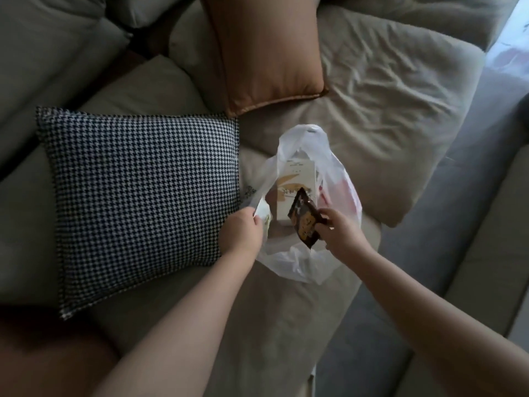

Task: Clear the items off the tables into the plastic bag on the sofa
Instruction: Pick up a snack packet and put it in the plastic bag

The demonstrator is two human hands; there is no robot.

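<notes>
Two bare forearms reach in from the lower edge toward the sofa [372,90]. Left hand [242,232]: grip closed, fingers curled and pinching the near-left rim of the plastic bag [297,265], holding its mouth open. Right hand [337,226]: grip clamped on a dark snack packet [303,217] with yellow print, pinched at its right edge between thumb and fingers; the packet is tilted, upper corner pointing into the bag's opening, lower corner over the near rim. It is above the mouth, not yet let go. Inside the bag, a white carton [292,179] with tan and gold markings lies lengthwise, top end toward the far handle loop. Something red or pink shows through the thin plastic on the bag's right side; what it is cannot be told. The bag itself is white, translucent, crumpled, lying on the beige seat cushion. Just left of it, touching or nearly so, a black-and-white houndstooth cushion [137,196] lies flat. Beyond the bag, a rust-orange cushion [266,53] leans against the wrinkled back cushions. At right, a grey sofa section [446,239] runs along the frame edge.
</notes>
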